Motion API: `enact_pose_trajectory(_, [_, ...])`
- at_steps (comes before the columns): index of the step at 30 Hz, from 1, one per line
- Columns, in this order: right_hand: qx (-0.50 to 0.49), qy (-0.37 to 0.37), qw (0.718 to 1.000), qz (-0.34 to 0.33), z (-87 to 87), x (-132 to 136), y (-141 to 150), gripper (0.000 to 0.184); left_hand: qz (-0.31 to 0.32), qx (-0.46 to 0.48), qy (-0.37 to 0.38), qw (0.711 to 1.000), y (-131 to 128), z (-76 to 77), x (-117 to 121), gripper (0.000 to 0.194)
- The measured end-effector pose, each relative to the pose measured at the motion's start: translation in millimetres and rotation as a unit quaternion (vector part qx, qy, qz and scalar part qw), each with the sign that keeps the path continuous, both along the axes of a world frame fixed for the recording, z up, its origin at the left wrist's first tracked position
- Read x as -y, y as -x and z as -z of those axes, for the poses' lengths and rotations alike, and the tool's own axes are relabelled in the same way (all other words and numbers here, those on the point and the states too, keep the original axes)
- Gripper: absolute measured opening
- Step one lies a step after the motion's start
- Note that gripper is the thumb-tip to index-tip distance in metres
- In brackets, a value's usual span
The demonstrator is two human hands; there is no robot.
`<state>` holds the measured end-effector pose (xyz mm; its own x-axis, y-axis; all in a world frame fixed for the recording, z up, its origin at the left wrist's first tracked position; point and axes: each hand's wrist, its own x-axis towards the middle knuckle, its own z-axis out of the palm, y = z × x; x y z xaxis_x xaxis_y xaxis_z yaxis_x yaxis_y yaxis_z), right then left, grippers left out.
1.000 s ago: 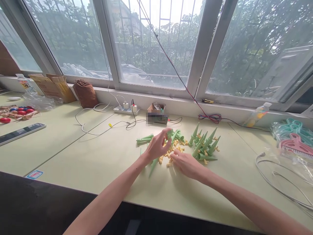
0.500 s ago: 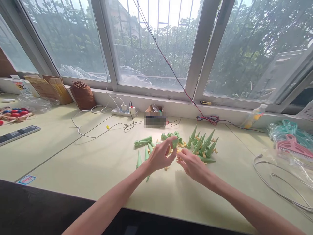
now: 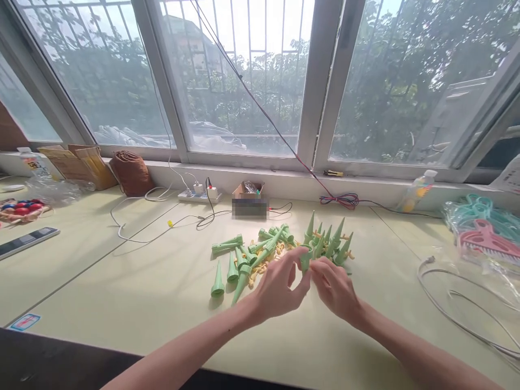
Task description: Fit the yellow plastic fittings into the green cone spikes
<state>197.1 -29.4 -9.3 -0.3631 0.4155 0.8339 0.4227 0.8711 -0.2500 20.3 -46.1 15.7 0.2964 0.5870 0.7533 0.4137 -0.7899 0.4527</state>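
My left hand (image 3: 283,281) pinches a green plastic watering spike (image 3: 305,259) by its wide collar, thumb and fingers round it. Right against it, my right hand (image 3: 333,287) has its fingertips pressed together at the spike's side; whatever they hold is hidden. Behind my left hand lies a pile of small yellow valves (image 3: 280,250). Loose green spikes (image 3: 242,254) are scattered to the left, one of them standing point up (image 3: 218,281). Beyond my right hand is a cluster of upright spikes (image 3: 335,237), several with yellow valves sticking out of their sides.
A small cardboard box (image 3: 248,189) and a power strip (image 3: 199,196) sit at the back by the windowsill. Cables (image 3: 455,303) coil at the right, near a bagged pink dustpan and brush set (image 3: 485,238). A phone-like slab (image 3: 28,242) lies at the left.
My right hand has come away from the yellow valves and up to the spike in my left hand. Both hands have shifted right and nearer; the view has tilted slightly.
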Motion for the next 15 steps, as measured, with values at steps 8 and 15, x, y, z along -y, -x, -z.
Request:
enact_pose_trajectory(8, [-0.112, 0.007, 0.992, 0.064, 0.6, 6, -14, 0.018, 0.037, 0.055, 0.06, 0.996, -30, 14.3, -4, 0.041])
enact_pose_trajectory(15, [-0.111, 0.036, 0.993, 0.026, 3.6, 7, -12, 0.025, 0.05, 0.042, 0.075, 0.995, -27, 24.6, -3, 0.043])
